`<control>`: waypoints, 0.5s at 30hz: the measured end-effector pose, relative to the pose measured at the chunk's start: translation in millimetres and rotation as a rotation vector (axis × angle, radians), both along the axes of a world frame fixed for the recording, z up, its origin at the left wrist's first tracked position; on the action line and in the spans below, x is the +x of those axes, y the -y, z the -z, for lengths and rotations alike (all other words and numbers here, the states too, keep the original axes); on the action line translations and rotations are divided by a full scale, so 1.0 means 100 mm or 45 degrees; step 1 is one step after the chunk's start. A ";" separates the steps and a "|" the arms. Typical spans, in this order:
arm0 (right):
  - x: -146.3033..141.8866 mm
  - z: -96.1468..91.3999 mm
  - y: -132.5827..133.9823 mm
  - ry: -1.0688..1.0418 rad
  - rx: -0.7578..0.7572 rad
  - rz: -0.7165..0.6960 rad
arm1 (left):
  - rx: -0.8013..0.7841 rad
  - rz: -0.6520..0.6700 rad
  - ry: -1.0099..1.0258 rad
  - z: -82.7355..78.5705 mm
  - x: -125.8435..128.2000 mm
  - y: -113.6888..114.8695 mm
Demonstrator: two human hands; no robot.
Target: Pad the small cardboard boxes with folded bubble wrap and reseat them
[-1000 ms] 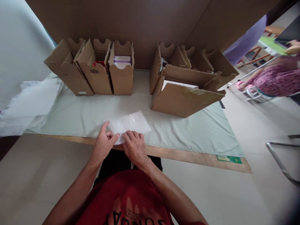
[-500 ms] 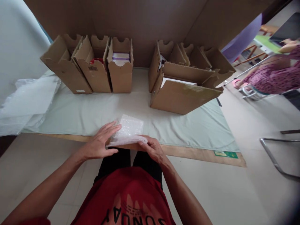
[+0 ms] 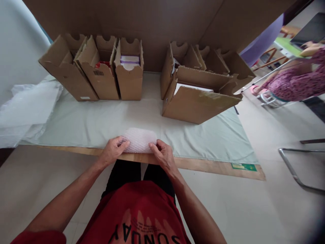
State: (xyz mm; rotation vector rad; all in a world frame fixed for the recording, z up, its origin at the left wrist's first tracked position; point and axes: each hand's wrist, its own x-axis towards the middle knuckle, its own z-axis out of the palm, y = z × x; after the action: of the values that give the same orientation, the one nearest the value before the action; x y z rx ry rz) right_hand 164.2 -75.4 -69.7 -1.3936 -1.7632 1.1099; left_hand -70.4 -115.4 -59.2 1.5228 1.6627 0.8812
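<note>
A small rectangle of clear bubble wrap lies at the front edge of the cloth-covered table, folded over on itself. Whether anything is inside it I cannot tell. My left hand pinches its left end between thumb and fingers. At the right end, my right hand grips it the same way, thumb on top. Both hands rest close to the table's wooden edge.
Three upright cardboard file boxes stand at the back left. Several more, one cardboard box turned sideways in front, are at the back right. Bubble wrap sheets lie far left. A seated person is at the right, near a metal frame.
The front part of the bubble wrap has been folded over away from me. My left hand, spread open before, has closed on its left end.
</note>
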 end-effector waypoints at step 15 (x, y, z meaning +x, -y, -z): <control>-0.10 0.01 -0.05 0.721 0.171 0.055 | 0.466 -0.302 -0.739 0.09 0.28 0.04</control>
State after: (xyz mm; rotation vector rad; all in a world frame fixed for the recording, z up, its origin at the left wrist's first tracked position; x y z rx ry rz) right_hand 154.2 -70.2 -70.8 -1.7663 -2.1290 0.5857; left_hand -42.8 -119.1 -67.9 1.9937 2.2214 0.9644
